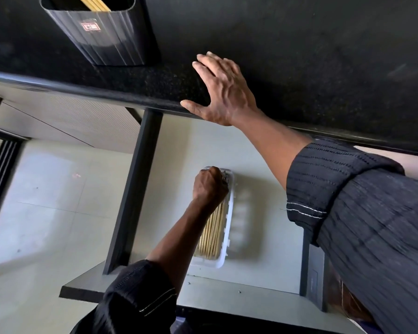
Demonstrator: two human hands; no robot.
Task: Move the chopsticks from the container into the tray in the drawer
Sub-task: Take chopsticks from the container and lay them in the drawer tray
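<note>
A dark ribbed container (104,34) stands on the black countertop at the top left, with several yellow chopsticks (94,2) sticking out of it. Below the counter, an open drawer holds a white tray (228,227) with several bamboo chopsticks (211,235) lying lengthwise in it. My left hand (210,185) is down in the drawer, closed over the far ends of those chopsticks at the tray's far end. My right hand (223,90) rests flat on the counter edge, fingers spread, holding nothing.
The black countertop (323,56) spans the top. The drawer (263,165) has a pale floor and dark side walls, with its front panel (239,297) nearest me. Pale floor tiles (46,201) lie to the left, and a dark door frame runs along the far left.
</note>
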